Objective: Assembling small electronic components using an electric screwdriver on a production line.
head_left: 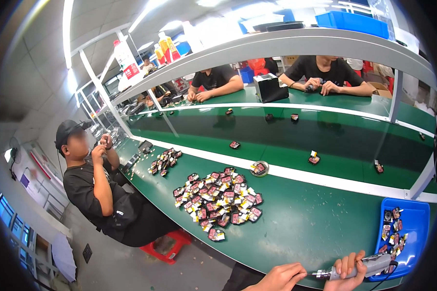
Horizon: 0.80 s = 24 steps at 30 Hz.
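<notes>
Working at lower right of frame (head view): R hand [347, 269] wrapped round grey power driver [377, 264], fingers curled on its barrel; L hand [282, 277], thumb & fingertips pinched together at the bit end [312, 274] — can't tell if it grips the bit or a tiny part. Driver's held over near edge of worktop [301, 228], tip to frame L, back end overlapping blue tray [417, 213] w/ small black units. Big pile of similar units [223, 196] mid-frame. Step in hand, prob.: fitting/adjusting sth at tip. Next move calls for steady R grip, L fingertips clear before any spin.
</notes>
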Tool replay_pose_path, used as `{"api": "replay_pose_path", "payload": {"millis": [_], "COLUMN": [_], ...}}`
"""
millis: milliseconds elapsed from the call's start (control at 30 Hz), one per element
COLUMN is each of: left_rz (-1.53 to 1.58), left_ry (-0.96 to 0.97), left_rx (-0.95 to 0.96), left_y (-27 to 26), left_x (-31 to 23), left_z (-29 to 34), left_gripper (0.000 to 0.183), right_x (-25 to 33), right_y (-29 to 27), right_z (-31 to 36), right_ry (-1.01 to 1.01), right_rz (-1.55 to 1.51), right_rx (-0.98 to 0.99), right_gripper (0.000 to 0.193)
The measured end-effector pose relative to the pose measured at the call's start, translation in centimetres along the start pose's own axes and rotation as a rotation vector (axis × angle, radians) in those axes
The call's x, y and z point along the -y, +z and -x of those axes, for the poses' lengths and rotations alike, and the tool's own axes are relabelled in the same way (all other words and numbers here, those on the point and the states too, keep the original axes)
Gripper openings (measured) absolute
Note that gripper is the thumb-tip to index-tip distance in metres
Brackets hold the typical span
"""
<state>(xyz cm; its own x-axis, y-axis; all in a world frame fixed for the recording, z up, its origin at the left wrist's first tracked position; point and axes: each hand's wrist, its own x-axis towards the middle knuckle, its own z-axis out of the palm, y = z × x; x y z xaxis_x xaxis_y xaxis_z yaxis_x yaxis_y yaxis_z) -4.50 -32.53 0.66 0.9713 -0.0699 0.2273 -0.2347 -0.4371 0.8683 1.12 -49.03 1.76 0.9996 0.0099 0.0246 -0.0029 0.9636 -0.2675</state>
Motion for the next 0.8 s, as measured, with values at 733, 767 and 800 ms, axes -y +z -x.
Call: {"api": "replay_pose_path", "payload": {"millis": [733, 767, 800], "left_rz": [-0.756, -0.845, -0.938], "left_ry": [-0.032, 0.018, 0.07], "left_rx": [-0.375, -0.428, -0.485], "left_y": [-19.0, -21.7, -24.8], "left_x": [7.9, 10.3, 13.3], "left_z": [-16.8, -18.3, -19.5], "left_gripper": [0.008, 0.008, 0.01], "right_x": [-1.2, -1.4, -1.8], "right_y": [-1.7, -1.7, -1.5], "right_z": [-1.5, -1.4, -1.3], "right_ry": [0.015, 0.035, 0.047], "right_rz": [-0.016, -0.022, -0.027], "right_rx": [-0.073, -0.077, -0.073], "right_gripper": [0.007, 0.007, 0.007]}}
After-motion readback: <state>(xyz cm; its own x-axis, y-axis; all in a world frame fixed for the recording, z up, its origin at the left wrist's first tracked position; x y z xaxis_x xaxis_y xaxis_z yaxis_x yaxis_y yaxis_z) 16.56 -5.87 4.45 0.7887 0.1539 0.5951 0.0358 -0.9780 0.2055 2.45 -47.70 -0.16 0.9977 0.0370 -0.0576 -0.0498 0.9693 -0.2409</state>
